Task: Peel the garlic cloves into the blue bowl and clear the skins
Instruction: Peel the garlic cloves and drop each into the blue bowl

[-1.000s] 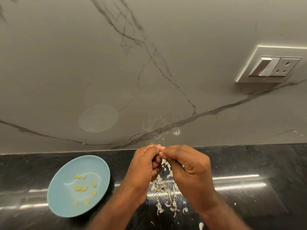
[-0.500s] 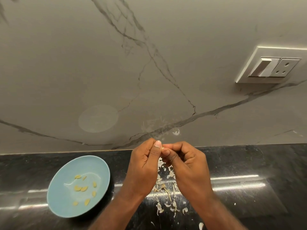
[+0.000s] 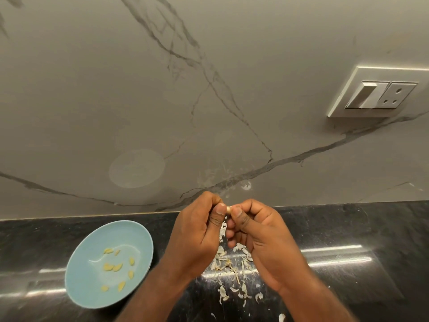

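Right now, two hands are meeting just right of the bowl (image 3: pixel 130 235). The left hand (image 3: pixel 197 231) and right hand (image 3: pixel 260 235) are both pinching one small clove (image 3: pixel 228 209) between thumb and fingertips; only its pale tip is showing, seemingly lying across from hand to hand. The left hand is sitting nearer the bowl, which is holding peeled cloves (image 3: pixel 111 267), so the drop is likely heading leftward and down. Skins (image 3: pixel 228 263) are lying beneath the hands, right of the bowl.
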### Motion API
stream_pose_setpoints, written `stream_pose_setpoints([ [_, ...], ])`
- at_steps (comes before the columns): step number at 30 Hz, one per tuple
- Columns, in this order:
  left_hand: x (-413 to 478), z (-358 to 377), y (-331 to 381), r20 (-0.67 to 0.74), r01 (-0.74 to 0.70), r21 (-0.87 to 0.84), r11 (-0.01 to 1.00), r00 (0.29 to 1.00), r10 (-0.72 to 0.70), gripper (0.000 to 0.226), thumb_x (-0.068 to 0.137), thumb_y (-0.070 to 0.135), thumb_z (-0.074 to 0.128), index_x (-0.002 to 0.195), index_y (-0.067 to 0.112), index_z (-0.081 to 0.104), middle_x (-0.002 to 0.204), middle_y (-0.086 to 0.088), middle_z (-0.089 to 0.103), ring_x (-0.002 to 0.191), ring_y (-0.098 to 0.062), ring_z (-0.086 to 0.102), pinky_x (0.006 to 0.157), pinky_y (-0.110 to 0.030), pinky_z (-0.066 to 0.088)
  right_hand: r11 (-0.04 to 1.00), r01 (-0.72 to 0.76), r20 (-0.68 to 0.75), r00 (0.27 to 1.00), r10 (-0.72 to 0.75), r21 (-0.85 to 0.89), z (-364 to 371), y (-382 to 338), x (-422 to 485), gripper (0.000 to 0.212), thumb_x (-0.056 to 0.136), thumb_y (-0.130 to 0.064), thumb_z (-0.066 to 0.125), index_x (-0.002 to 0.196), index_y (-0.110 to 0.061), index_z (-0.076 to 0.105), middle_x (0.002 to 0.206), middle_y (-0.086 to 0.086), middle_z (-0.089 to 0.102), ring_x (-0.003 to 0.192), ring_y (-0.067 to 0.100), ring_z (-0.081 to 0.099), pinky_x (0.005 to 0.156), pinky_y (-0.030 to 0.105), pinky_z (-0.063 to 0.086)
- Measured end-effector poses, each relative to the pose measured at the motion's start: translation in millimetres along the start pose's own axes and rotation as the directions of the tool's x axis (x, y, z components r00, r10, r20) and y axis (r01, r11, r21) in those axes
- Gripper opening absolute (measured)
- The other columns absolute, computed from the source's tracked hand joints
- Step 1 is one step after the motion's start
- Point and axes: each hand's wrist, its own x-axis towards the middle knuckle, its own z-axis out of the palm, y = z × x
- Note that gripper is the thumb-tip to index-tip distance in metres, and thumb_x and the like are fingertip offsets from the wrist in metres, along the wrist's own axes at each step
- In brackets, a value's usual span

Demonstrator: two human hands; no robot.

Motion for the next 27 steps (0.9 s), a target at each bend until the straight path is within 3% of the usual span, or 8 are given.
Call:
stream_pose_setpoints([
  [2, 0.2, 1.5, 1.5, -0.007, -0.009, 0.057, 0.998, 1.0, 0.009, 0.03, 0.1, 0.039, 0.037, 0.077, 0.021, 0.046, 0.068, 0.015, 0.048, 0.057, -0.006, 0.044, 0.053, -0.013, 0.031, 1.0, 0.014, -0.006, 1.0, -0.014, -0.025, 0.3, 0.9, -0.1, 0.013, 0.081, -0.02, 0.067, 0.082, -0.008, 0.07, 0.072, 0.012, 0.062, 0.063, 0.019, 0.059, 0.055, 0.027, 0.051],
  [6, -1.0, 5.8, 9.2, 0.008, 0.123, -0.139, 0.983, 0.992, -0.123, 0.037, 0.099, 0.037, 0.04, 0.073, 0.01, 0.046, 0.061, 0.01, 0.045, 0.055, -0.004, 0.039, 0.052, -0.017, 0.034, 0.95, 0.19, -0.007, 0.98, -0.197, -0.247, -0.8, 5.2, 0.5, 0.01, 0.084, -0.024, 0.066, 0.077, -0.017, 0.069, 0.072, 0.008, 0.065, 0.067, 0.019, 0.061, 0.063, 0.029, 0.053],
  [11, -3.2, 1.2, 17.2, 0.084, 0.243, -0.276, 0.93, 0.97, -0.229, 0.038, 0.094, 0.046, 0.043, 0.07, 0.016, 0.046, 0.057, 0.008, 0.04, 0.056, -0.009, 0.037, 0.053, -0.029, 0.035, 0.769, 0.445, 0.057, 0.878, -0.475, -0.459, -4.3, 11.8, 2.4, 0.012, 0.093, -0.01, 0.065, 0.084, -0.017, 0.068, 0.081, 0.003, 0.069, 0.079, 0.021, 0.068, 0.073, 0.032, 0.057],
  [15, -1.4, 2.7, 26.6, 0.177, 0.41, -0.5, 0.763, 0.91, -0.374, 0.036, 0.094, 0.037, 0.051, 0.062, 0.022, 0.044, 0.058, 0.006, 0.035, 0.054, -0.009, 0.032, 0.048, -0.017, 0.032, 0.497, 0.614, 0.188, 0.724, -0.663, -0.613, -9.0, 15.3, 7.5, 0.021, 0.092, 0.004, 0.061, 0.092, -0.016, 0.067, 0.088, -0.008, 0.067, 0.084, 0.019, 0.067, 0.073, 0.033, 0.056],
  [17, -2.2, 4.0, 26.7, 0.167, 0.416, -0.51, 0.753, 0.906, -0.388, 0.035, 0.094, 0.037, 0.051, 0.063, 0.022, 0.045, 0.058, 0.005, 0.035, 0.054, -0.01, 0.032, 0.048, -0.017, 0.032, 0.455, 0.626, 0.199, 0.7, -0.686, -0.633, -7.7, 14.9, 7.8, 0.02, 0.092, 0.003, 0.061, 0.093, -0.016, 0.067, 0.088, -0.008, 0.066, 0.084, 0.017, 0.067, 0.072, 0.032, 0.056],
  [21, -5.1, 7.0, 18.0, -0.049, 0.15, -0.19, 0.97, 0.986, -0.162, 0.025, 0.097, 0.035, 0.048, 0.075, 0.024, 0.054, 0.063, 0.006, 0.054, 0.056, -0.007, 0.047, 0.052, -0.03, 0.043, 0.75, 0.432, -0.006, 0.865, -0.502, -0.501, 1.3, 10.0, 0.2, 0.014, 0.096, -0.012, 0.063, 0.089, -0.023, 0.069, 0.083, -0.002, 0.071, 0.081, 0.02, 0.07, 0.072, 0.03, 0.057],
  [23, -4.1, 7.6, 14.4, -0.112, 0.059, -0.113, 0.992, 0.991, -0.072, 0.018, 0.097, 0.029, 0.052, 0.084, 0.02, 0.06, 0.072, 0.01, 0.062, 0.065, -0.009, 0.059, 0.057, -0.027, 0.049, 0.856, 0.318, -0.073, 0.923, -0.378, -0.407, 3.4, 7.1, -1.7, 0.012, 0.094, -0.012, 0.063, 0.087, -0.019, 0.07, 0.081, 0.001, 0.072, 0.078, 0.015, 0.069, 0.07, 0.026, 0.055],
  [27, -3.8, 9.3, 10.2, -0.126, 0.012, -0.073, 0.997, 0.992, -0.021, 0.016, 0.096, 0.025, 0.055, 0.089, 0.016, 0.066, 0.08, 0.011, 0.064, 0.074, -0.012, 0.064, 0.062, -0.025, 0.053, 0.958, 0.13, -0.107, 0.981, -0.162, -0.257, 0.5, 4.3, 1.2, 0.01, 0.094, -0.009, 0.064, 0.088, -0.006, 0.071, 0.08, 0.01, 0.073, 0.075, 0.018, 0.068, 0.062, 0.027, 0.054],
])
